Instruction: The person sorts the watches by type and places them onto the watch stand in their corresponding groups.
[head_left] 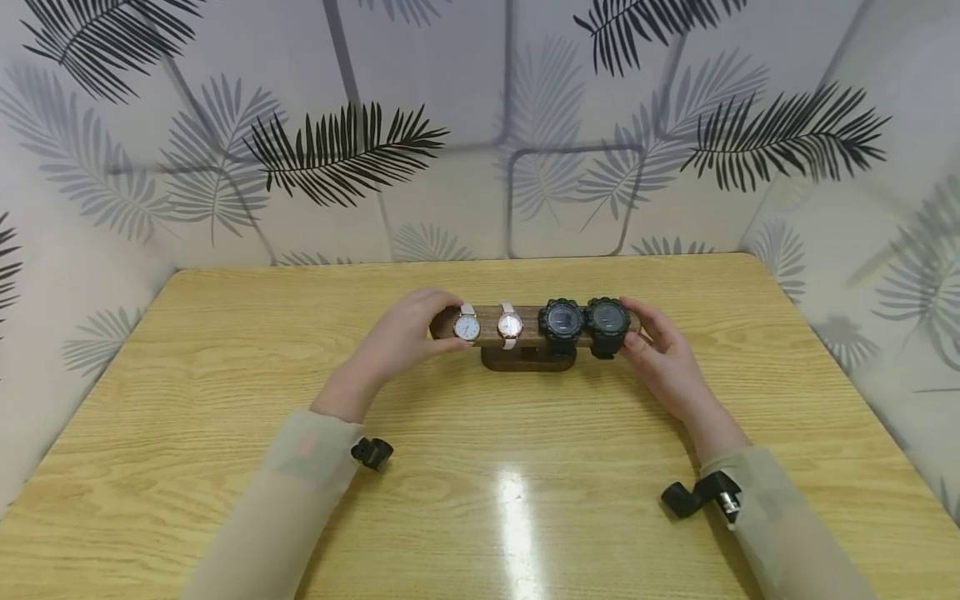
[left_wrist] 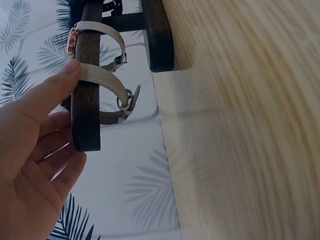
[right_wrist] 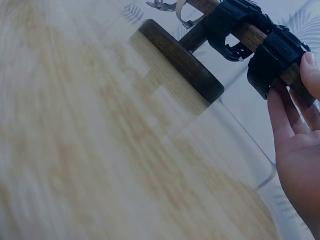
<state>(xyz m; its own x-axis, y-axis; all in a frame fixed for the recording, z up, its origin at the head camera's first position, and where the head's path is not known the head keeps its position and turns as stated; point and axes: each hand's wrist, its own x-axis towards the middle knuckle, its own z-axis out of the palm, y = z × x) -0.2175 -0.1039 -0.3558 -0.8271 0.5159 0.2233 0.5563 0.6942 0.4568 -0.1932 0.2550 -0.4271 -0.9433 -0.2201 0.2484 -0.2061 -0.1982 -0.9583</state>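
Note:
A dark wooden watch stand [head_left: 488, 327], a bar raised on a rounded base [head_left: 527, 362], stands on the table. Its left half carries two white-strapped watches, the outer one [head_left: 467, 327] and an inner one [head_left: 510, 324] with a rose-gold case. Two chunky black digital watches, one inner [head_left: 562, 319] and one outer [head_left: 608, 317], sit on the right half. My left hand [head_left: 401, 333] grips the bar's left end, thumb beside the outer white strap [left_wrist: 102, 80]. At the other end, my right hand [head_left: 667, 365] holds the bar's tip [right_wrist: 299, 91] next to the outer black watch.
The stand is on a glossy light wood table [head_left: 450, 517], toward its far edge. Behind rises a pale backdrop [head_left: 465, 200] with leaf prints. Black wrist mounts, one left [head_left: 372, 453] and one right [head_left: 701, 493], protrude from the sleeves.

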